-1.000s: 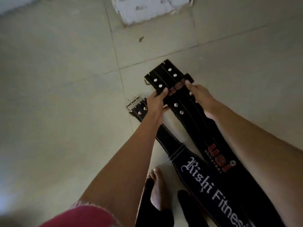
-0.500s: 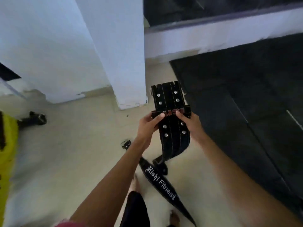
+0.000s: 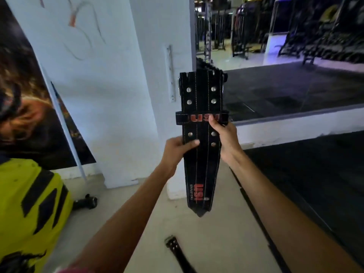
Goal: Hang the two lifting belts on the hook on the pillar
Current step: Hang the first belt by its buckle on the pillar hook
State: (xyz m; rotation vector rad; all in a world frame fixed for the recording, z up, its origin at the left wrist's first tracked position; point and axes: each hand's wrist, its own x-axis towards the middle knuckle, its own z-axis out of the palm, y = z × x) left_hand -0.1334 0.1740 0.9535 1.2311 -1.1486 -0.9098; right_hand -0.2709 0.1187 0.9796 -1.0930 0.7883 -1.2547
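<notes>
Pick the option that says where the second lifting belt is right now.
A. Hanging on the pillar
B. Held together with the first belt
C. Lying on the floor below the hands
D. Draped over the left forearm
C: the second belt lies on the pale floor, buckle end up, while both the left hand and the right hand hold only the belt with red lettering up in front of the pillar.

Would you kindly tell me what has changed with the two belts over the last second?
Both hands, left hand and right hand, lifted the USI belt off the floor to hang upright before the pillar. Their grip stayed. The second belt remains on the floor.
</notes>
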